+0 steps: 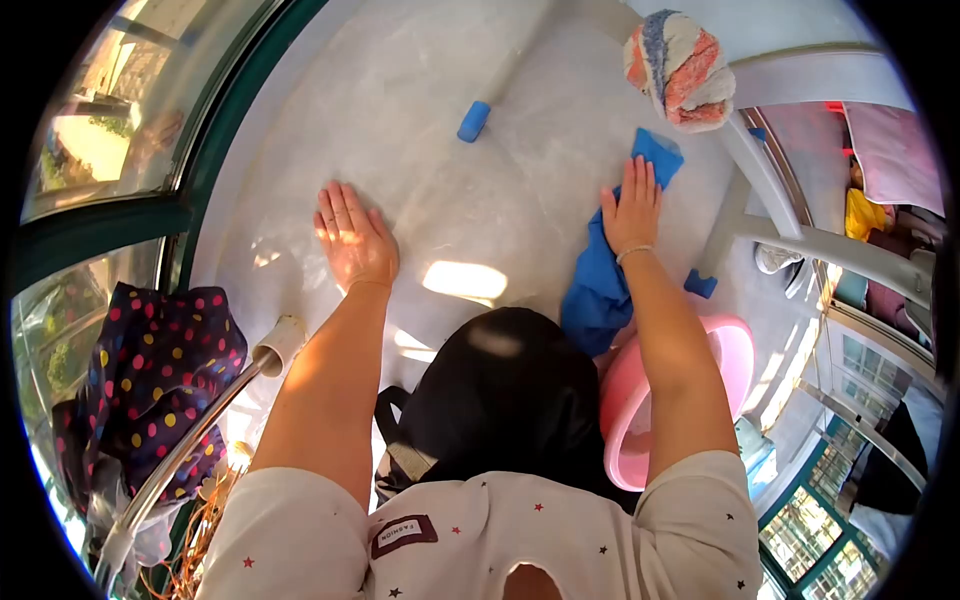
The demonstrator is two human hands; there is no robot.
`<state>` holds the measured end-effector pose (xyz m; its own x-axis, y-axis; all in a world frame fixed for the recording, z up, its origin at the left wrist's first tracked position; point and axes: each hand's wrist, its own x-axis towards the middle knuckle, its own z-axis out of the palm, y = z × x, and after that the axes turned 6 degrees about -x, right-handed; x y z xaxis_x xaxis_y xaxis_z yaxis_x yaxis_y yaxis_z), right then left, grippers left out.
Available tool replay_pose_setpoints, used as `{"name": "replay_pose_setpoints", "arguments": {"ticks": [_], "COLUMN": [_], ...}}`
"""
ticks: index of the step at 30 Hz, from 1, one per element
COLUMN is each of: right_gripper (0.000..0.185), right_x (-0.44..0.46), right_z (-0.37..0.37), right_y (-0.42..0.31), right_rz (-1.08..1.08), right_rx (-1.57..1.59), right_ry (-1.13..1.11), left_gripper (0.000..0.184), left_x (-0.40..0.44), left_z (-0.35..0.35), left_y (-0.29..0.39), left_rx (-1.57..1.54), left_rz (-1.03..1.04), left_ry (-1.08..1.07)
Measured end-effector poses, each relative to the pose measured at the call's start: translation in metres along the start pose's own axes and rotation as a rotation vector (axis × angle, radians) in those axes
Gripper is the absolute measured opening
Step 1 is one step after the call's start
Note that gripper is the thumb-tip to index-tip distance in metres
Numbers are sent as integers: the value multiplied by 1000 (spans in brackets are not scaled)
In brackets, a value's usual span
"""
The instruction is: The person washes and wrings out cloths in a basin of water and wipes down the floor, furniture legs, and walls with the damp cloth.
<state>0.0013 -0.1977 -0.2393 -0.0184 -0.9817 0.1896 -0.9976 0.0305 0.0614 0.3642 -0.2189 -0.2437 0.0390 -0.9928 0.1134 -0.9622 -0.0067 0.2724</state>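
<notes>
My left hand [355, 238] lies flat on the pale, smooth surface [420, 190], fingers stretched and nothing in it. My right hand [632, 205] rests with fingers extended on a blue cloth [595, 285], pressing it flat rather than gripping it. One end of the cloth spreads past my fingertips; the other bunches beneath my wrist and reaches the pink basin [738, 350]. Part of that basin is hidden under my right forearm. Between my arms is a black rounded shape [510, 390] that I cannot make out for certain.
Blue end pieces [474, 121] sit on pale bars. A striped, bundled cloth [682, 72] tops the white frame [770, 170] at right. To the left are a polka-dot cloth [165, 380], a metal pole [180, 455] and a green window frame [110, 225].
</notes>
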Motion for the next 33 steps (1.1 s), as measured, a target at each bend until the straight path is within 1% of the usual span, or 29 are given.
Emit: {"name": "replay_pose_setpoints", "arguments": {"ticks": [2, 4, 5, 6, 7, 8, 10, 12, 14, 15, 17, 19, 21, 22, 23, 24, 25, 27, 30, 33], "right_gripper": [64, 66, 66, 64, 62, 59, 57, 48, 54, 56, 62, 67, 73, 76, 89, 89, 94, 101, 106, 108], "right_x": [-2, 6, 12, 22, 35, 52, 96, 138, 166, 172, 171, 159, 138, 122, 106, 90, 71, 46, 24, -13], "right_z": [6, -10, -18, -24, -28, -24, -7, 9, 19, 25, 38, 53, 61, 68, 75, 68, 55, 30, -8, -18], "right_y": [15, -29, -51, -69, -80, -83, -68, -38, -4, 9, 41, 80, 120, 141, 156, 160, 155, 133, 79, 20], "right_rz": [56, -143, -277, -382, -453, -441, -352, -152, 241, 354, 360, 325, 400, 554, 824, 1026, 1119, 1173, 1347, 1384], "right_rx": [58, 179, 255, 290, 254, 243, 148, -28, 297, 365, 275, 116, -50, -119, -213, -216, -181, -52, 109, -7], "right_ry": [61, -46, -88, -104, -110, -54, 25, 109, -10, -23, 82, 226, 314, 280, 123, 19, -44, -128, -220, -356], "left_gripper": [50, 49, 49, 49, 48, 48, 48, 47, 47, 47, 48, 48, 48, 48, 48, 48, 48, 47, 48, 50], "left_x": [9, 9, 8, 8, 9, 9, 11, 10, 11, 11, 11, 11, 13, 12, 11, 12, 12, 11, 11, 8], "left_z": [4, -1, -2, -1, -1, -1, -1, 2, 3, 3, 4, 3, 2, -1, -1, -3, -2, 0, 0, 6], "left_y": [7, 9, 10, 10, 10, 10, 9, 6, 7, 6, 4, 5, 8, 7, 8, 8, 9, 7, 9, 3], "left_rx": [-5, 1, -3, -7, -9, -2, -14, -4, 7, 14, 26, 40, 31, 32, 34, 37, 35, 40, 52, 81], "left_rz": [18, 28, 38, 46, 55, 64, 82, 99, 97, 94, 98, 101, 113, 123, 123, 125, 126, 126, 88, 87], "left_ry": [18, 23, 36, 51, 67, 72, 80, 93, 91, 92, 87, 83, 98, 91, 89, 87, 95, 101, 58, 55]}}
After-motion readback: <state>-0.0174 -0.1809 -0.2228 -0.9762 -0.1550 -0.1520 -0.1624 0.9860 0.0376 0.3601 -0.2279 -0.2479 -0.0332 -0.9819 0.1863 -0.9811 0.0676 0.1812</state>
